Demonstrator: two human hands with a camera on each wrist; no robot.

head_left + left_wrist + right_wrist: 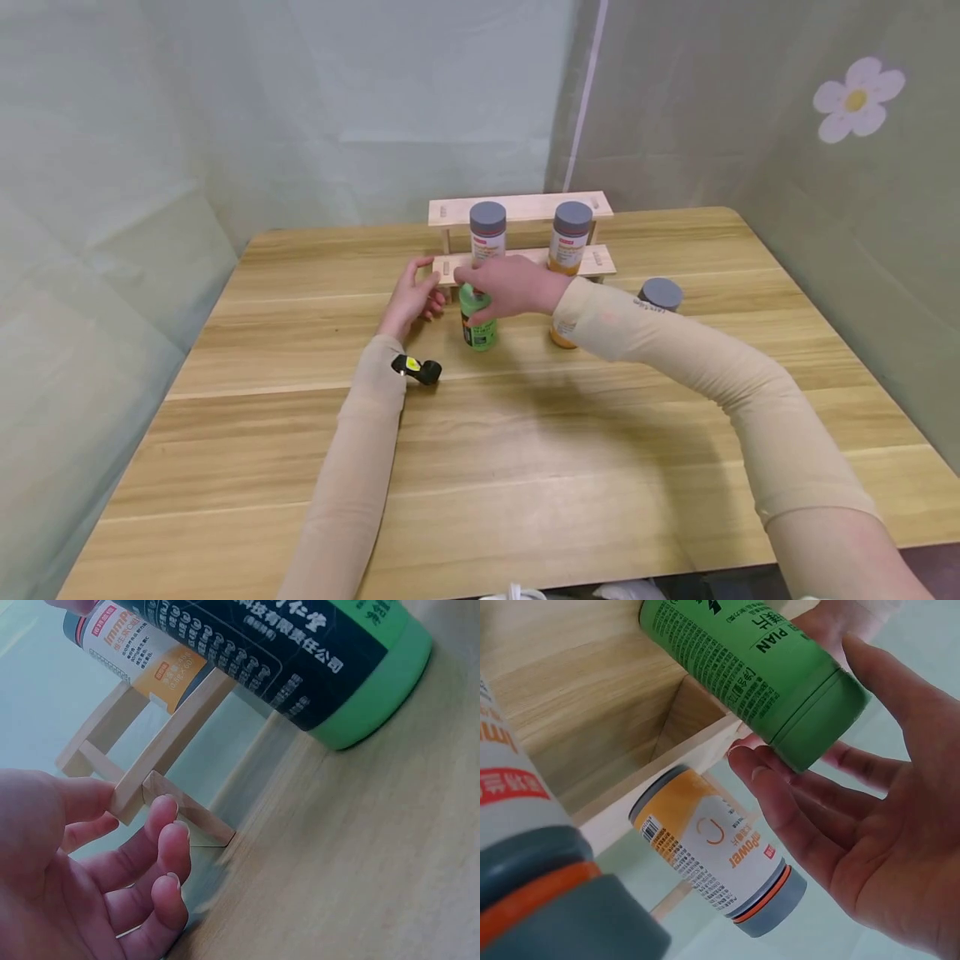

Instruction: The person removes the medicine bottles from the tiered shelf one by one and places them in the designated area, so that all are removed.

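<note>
A green bottle (478, 327) (300, 660) (750, 667) stands on the wooden table (525, 450), in front of a small two-step wooden rack (525, 208) (172, 735). My right hand (506, 285) (855, 802) is over the bottle's top, its fingers (780, 787) straight and spread about the green cap, not clamped on it. My left hand (411, 298) (112, 862) lies relaxed beside the left end of the rack's lower step, holding nothing. Two grey-capped white-and-orange bottles (487, 229) (572, 235) stand on the rack.
An orange bottle (562, 335) stands on the table, partly hidden behind my right forearm. Another grey-capped bottle (660, 294) is to the right of the rack. Pale fabric walls close in the table's back and sides. Bare tabletop stretches toward me.
</note>
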